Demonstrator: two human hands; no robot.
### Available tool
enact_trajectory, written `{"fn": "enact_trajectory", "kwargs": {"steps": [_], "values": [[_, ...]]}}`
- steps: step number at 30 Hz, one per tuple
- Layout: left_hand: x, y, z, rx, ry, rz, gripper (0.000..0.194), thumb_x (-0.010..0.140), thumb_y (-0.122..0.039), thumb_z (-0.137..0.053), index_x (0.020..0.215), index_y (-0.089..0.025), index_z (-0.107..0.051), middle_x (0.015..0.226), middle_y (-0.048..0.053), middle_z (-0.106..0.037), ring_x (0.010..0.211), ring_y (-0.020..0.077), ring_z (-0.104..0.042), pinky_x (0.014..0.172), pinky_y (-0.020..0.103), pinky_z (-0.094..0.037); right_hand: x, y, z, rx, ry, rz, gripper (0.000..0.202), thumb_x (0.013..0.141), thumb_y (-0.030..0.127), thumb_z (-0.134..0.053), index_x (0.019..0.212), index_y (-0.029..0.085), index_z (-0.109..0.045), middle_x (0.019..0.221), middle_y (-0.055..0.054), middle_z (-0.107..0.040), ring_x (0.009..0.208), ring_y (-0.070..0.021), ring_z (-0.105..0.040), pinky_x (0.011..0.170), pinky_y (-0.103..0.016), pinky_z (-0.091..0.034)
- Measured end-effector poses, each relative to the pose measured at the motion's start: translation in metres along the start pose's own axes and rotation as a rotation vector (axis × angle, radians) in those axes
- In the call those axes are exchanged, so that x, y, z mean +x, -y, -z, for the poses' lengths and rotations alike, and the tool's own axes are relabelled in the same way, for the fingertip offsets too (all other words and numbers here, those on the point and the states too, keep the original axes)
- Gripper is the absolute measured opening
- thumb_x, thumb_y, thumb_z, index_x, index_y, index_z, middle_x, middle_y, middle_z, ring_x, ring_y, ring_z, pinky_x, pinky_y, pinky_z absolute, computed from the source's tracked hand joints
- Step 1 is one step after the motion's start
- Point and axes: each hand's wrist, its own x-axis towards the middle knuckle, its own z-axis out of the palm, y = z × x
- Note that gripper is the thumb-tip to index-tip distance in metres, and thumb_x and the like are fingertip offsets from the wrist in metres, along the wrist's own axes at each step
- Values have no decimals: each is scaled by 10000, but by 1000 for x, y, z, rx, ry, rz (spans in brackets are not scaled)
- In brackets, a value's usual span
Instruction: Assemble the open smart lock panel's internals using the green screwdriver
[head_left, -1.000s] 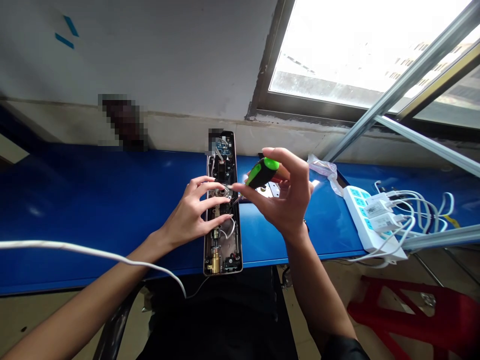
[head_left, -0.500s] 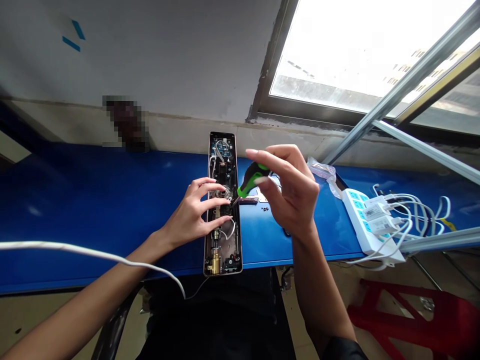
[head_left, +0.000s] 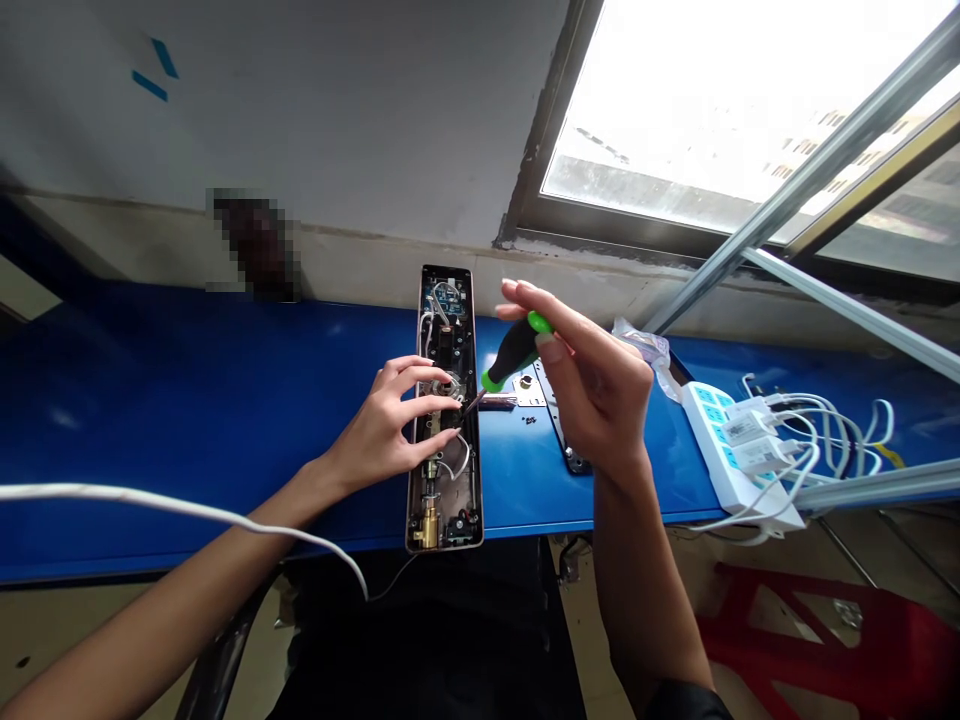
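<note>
A long dark housing (head_left: 460, 480) lies open on the blue table, with a circuit board, white wires and a brass-coloured cylinder inside. My left hand (head_left: 397, 415) rests across its middle, fingers closed around a part I cannot make out. In my right hand (head_left: 592, 390) is a green and black screwdriver (head_left: 517, 353), held at its handle end between thumb and fingers. The screwdriver slants down to the left, its tip inside the housing near my left fingertips.
Right of the housing lie small dark screws (head_left: 530, 421), a metal plate (head_left: 531, 388) and a long black panel (head_left: 577, 461). Farther right is a white power strip (head_left: 739, 455) with plugs and cables. A white cable (head_left: 187, 507) crosses above my left forearm.
My right hand has shifted slightly right, and its grip now sits at the end of the screwdriver handle. The black panel shows more. My left hand has barely moved.
</note>
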Motion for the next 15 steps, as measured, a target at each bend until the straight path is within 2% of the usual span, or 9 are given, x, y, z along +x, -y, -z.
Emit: {"fn": "enact_trajectory", "kwargs": {"steps": [3,5,7,9,11,13,15], "values": [[0,0,0,1,1,5,254,879,-287,-799,1129,-261,-763,1293,78,-665,1336,319,-500,1113,566,-471,0,-2,0,-13,-78,56,387,907,222,-762,1266,366,-733,1116,-4,-768,977,-199,-742,838,-411,-661],[0,1,0,3,1,6,263,877,-287,-801,1136,-270,-762,1299,75,-662,1340,321,-497,1116,569,-468,0,-4,0,-87,-118,93,367,855,318,-828,1211,372,-760,1015,-5,-729,888,-178,-715,765,-372,-655],[-1,1,0,4,4,6,262,879,-288,-799,1137,-268,-761,1303,76,-660,1342,322,-493,1115,569,-467,0,-4,-1,-128,-82,66,335,952,332,-711,1285,364,-723,1118,-29,-714,972,-190,-718,840,-398,-655],[-1,1,0,4,6,7,255,883,-285,-795,1135,-258,-760,1303,80,-658,1340,322,-492,1114,566,-466,0,-4,-1,-84,-13,15,390,1041,240,-525,1396,346,-644,1306,-42,-699,1137,-217,-710,967,-465,-634],[0,1,-1,4,4,6,255,885,-284,-794,1135,-252,-760,1303,82,-658,1337,321,-492,1113,563,-466,-1,-4,-1,-10,19,1,436,1036,184,-510,1424,351,-617,1350,-25,-702,1184,-227,-705,983,-489,-633],[0,1,-1,4,6,5,261,884,-284,-796,1141,-252,-760,1304,83,-659,1336,323,-491,1112,564,-464,-1,-5,-1,11,-33,32,414,962,206,-680,1340,375,-683,1177,-9,-752,1038,-207,-733,868,-434,-661],[0,0,-1,3,9,4,265,882,-284,-796,1143,-253,-761,1305,83,-660,1334,325,-493,1110,567,-464,-2,-6,-1,-40,-98,64,401,854,271,-827,1227,392,-749,990,3,-711,883,-175,-701,752,-371,-649]]}}
